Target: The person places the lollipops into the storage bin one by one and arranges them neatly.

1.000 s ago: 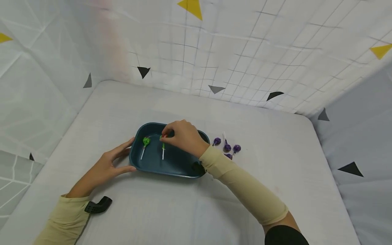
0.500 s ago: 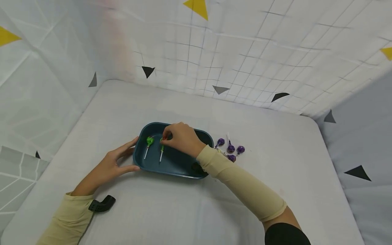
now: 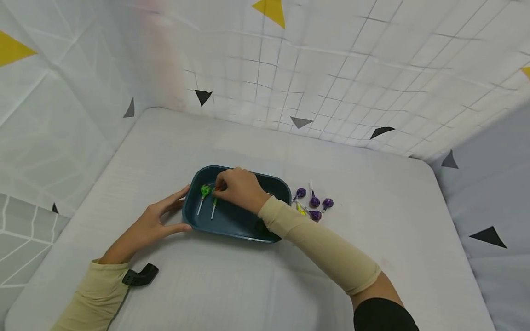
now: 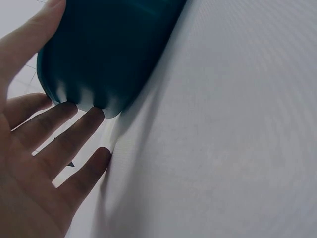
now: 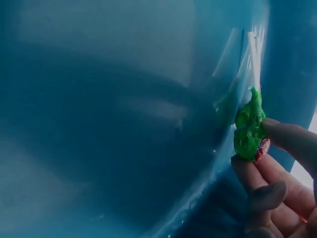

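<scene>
A dark teal tray sits on the white table. My left hand rests open against its left end, fingers straight on the tray's outer wall. My right hand reaches into the tray and pinches the wrapped head of a green lollipop, whose white stick lies on the tray floor. A second green lollipop lies just left of it in the tray.
Several purple lollipops lie on the table right of the tray, with a small yellow piece among them. A black clip shows by my left sleeve. Patterned white cloth walls surround the table.
My right hand has moved the pinched green lollipop leftward, closer to the other green one. The left hand stays against the tray's end.
</scene>
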`<state>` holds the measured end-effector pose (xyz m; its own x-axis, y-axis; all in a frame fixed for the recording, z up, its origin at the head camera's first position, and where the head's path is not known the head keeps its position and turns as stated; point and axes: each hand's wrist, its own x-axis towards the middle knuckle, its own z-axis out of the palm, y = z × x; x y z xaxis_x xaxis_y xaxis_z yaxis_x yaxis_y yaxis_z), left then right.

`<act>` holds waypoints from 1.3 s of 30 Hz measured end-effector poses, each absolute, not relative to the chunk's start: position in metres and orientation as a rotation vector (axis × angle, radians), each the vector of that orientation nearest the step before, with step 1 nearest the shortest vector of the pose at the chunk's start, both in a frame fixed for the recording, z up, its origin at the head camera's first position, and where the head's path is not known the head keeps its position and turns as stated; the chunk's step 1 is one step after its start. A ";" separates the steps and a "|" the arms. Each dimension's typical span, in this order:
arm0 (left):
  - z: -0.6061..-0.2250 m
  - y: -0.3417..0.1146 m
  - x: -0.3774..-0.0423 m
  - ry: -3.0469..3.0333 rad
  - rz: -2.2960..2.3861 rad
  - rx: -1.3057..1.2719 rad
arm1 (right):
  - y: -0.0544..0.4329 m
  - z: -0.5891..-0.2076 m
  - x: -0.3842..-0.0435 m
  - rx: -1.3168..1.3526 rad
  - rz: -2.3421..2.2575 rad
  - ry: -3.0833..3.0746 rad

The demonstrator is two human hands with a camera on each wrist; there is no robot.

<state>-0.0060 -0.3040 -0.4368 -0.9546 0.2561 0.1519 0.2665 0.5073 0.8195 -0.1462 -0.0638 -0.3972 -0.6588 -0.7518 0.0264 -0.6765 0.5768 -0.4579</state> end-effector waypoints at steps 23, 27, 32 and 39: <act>-0.436 -0.304 -0.006 -2.735 -1.457 -0.461 | -0.070 -0.401 -0.145 -1.209 -0.630 2.638; -0.435 -0.303 -0.006 -2.745 -1.454 -0.456 | -0.069 -0.401 -0.144 -1.214 -0.636 2.647; -0.435 -0.304 -0.005 -2.756 -1.443 -0.451 | -0.069 -0.401 -0.144 -1.233 -0.642 2.655; -0.434 -0.303 -0.004 -2.780 -1.424 -0.434 | -0.070 -0.402 -0.143 -1.245 -0.637 2.668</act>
